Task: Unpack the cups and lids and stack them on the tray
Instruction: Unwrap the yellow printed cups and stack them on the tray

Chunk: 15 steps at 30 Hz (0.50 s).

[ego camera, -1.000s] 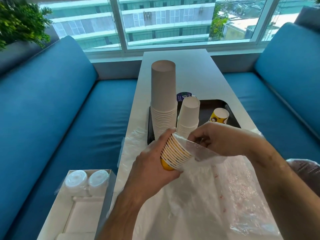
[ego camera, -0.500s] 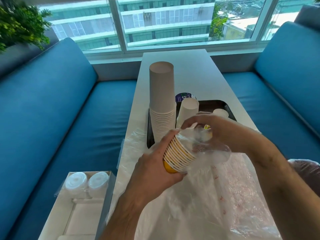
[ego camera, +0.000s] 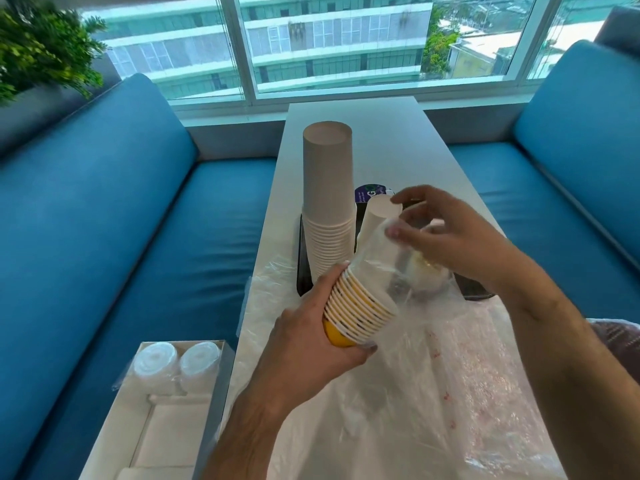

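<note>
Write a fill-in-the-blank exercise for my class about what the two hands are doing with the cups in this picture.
1. The left hand grips a nested stack of ____ cups.
2. The right hand pulls at the clear ____ wrapper over that stack.
3. The tallest stack of white cups stands upside down on the black ____.

Missing words: yellow; plastic; tray

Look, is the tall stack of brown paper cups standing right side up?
No, the tall stack of brown paper cups stands upside down on the dark tray, flat bottom on top.
</note>
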Motion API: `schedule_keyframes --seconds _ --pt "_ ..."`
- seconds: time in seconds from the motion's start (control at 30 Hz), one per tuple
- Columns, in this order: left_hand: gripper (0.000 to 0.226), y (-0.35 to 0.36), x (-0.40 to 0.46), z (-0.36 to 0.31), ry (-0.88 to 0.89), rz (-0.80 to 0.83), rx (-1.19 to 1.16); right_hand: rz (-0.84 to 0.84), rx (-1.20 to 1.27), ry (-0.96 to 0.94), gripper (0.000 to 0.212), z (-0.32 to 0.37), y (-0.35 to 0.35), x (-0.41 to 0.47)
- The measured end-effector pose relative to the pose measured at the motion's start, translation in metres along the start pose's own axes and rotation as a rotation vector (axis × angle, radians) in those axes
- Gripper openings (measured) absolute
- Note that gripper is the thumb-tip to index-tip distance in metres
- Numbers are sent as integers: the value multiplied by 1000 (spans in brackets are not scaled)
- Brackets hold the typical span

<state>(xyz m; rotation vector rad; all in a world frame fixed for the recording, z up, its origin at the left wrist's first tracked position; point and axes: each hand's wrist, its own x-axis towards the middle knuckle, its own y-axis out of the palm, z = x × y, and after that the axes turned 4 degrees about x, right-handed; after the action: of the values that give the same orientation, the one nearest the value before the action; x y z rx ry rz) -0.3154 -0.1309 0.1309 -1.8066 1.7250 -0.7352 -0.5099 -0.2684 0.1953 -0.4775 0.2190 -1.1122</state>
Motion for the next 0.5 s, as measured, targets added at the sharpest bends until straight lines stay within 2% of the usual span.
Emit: schedule_keyframes --seconds 0.03,0.1,0.43,0.47,0.5 --pt "101 -1 0 0 -2 -4 1 125 25 72 54 0 -1 -1" --pt "100 -1 0 1 -7 -2 6 267 42 119 54 -2 0 -4" --pt "102 -4 0 5 -35 -18 27 -299 -181 54 9 -10 -3 -3" --pt "103 -4 -1 5 -37 -19 49 -332 -174 48 7 -7 -4 -7" --pt "104 -5 -2 5 -38 -18 81 -322 -153 51 15 -5 -5 -9"
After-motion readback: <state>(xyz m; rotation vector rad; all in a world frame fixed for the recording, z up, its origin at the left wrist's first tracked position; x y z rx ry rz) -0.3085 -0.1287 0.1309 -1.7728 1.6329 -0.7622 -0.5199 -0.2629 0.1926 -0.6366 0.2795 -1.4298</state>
